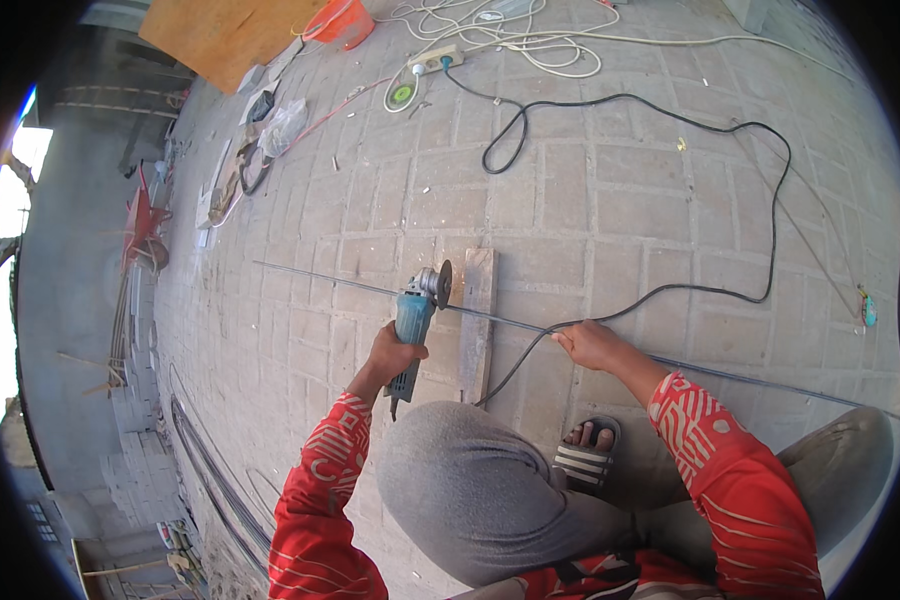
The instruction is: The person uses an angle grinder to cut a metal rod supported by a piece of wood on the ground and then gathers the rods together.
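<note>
My left hand (390,354) is wrapped around the teal body of an angle grinder (414,320). The grinder's dark cutting disc (444,284) stands on edge, close to a long thin metal rod (510,322); whether it touches the rod I cannot tell. My right hand (592,344) is closed on the rod, to the right of a wooden board (479,275) lying under it. From there the rod runs past my right forearm toward the right rim, while its other end reaches left beyond the grinder. A black power cord (660,290) passes right by my right hand.
Ahead, the cord meets a power strip (436,60) beside coiled white cable (560,50) on the brick paving (630,190). An orange bucket (342,24), a brown panel (225,38) and a red wheelbarrow (144,225) stand farther off. My sandalled foot (586,455) is near the board.
</note>
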The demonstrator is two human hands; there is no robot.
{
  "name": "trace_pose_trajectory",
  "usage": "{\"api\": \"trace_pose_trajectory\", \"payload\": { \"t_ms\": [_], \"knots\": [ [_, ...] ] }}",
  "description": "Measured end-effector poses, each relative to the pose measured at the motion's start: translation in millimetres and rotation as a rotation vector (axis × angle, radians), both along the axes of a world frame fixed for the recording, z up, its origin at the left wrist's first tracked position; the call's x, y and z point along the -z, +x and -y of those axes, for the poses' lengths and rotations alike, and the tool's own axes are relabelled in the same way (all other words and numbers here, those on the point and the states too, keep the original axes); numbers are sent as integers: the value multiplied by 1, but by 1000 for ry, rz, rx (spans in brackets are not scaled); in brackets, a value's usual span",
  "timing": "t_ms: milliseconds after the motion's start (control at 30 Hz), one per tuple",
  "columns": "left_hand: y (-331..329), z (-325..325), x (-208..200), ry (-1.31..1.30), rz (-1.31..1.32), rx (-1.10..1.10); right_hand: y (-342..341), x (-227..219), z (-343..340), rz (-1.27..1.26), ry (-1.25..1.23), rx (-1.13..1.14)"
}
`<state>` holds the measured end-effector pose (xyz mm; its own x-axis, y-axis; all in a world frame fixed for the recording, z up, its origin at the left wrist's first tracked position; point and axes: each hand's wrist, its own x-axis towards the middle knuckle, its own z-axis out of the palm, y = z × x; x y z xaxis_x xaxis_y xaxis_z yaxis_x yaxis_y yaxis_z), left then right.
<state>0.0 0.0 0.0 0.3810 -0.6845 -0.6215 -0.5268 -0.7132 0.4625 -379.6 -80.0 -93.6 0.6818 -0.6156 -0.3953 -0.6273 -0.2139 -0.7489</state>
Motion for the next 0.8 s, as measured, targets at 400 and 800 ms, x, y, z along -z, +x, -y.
{"api": "trace_pose_trajectory", "payload": {
  "t_ms": [400,800],
  "knots": [
    [-5,1,0,-15,39,-1,-1,6,-7,24,-78,41],
    [3,-8,-8,-133,-74,-73,4,10,-5,30,-133,-20]
  ]
}}
